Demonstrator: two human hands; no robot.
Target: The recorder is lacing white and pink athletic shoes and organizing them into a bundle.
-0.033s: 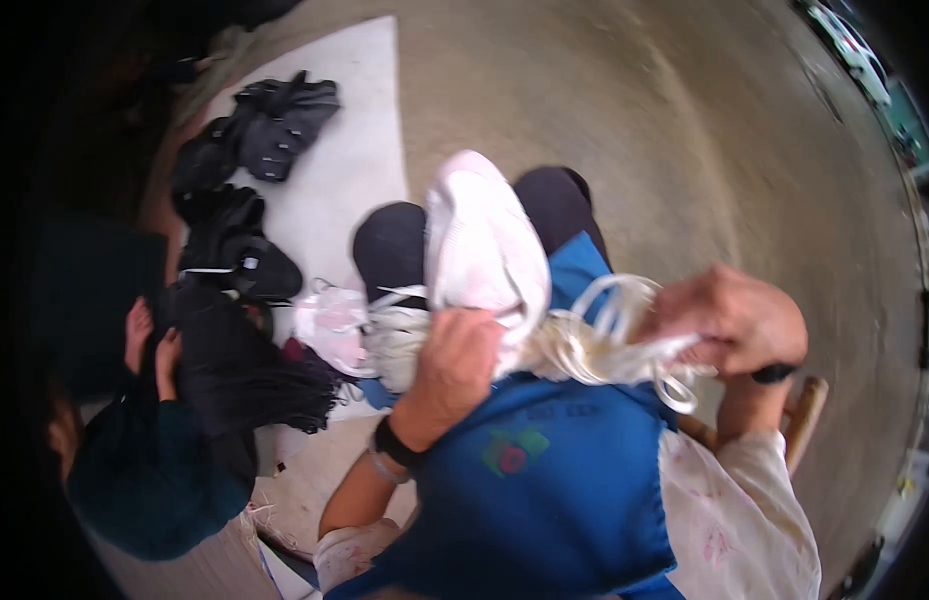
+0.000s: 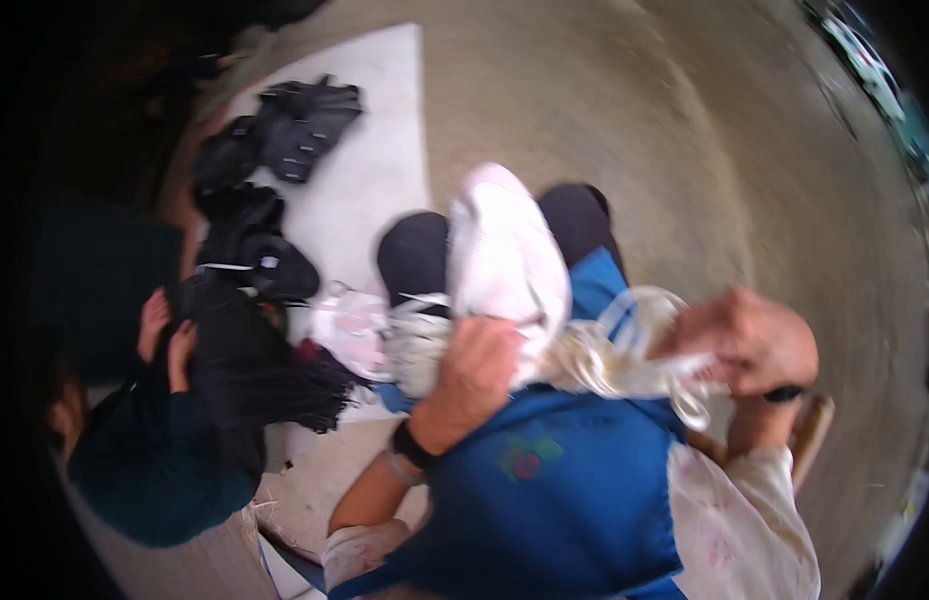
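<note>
On my lap, upright between my dark-clad knees, rests a white shoe (image 2: 505,240) with a faint pink tint, toe pointing away from me. My left hand (image 2: 480,365) is closed on the shoe's near end, by its opening. A bundle of white shoelaces (image 2: 585,360) lies across my lap to the right of the shoe. My right hand (image 2: 745,345), somewhat blurred, is closed around the looped white laces at the bundle's right end. More bundled white laces (image 2: 417,350) hang over my left thigh, beside my left hand.
Left of my knee lies another pale pink-white shoe (image 2: 347,325). Several black shoes (image 2: 310,125) are spread over a white sheet (image 2: 385,120). A co-worker's hands (image 2: 168,340) are at the left, near a bunch of black laces (image 2: 285,395). A wooden chair part (image 2: 813,440) shows by my right elbow.
The whole scene has shifted slightly right and down in the view. Both hands keep their holds on the shoe and the laces.
</note>
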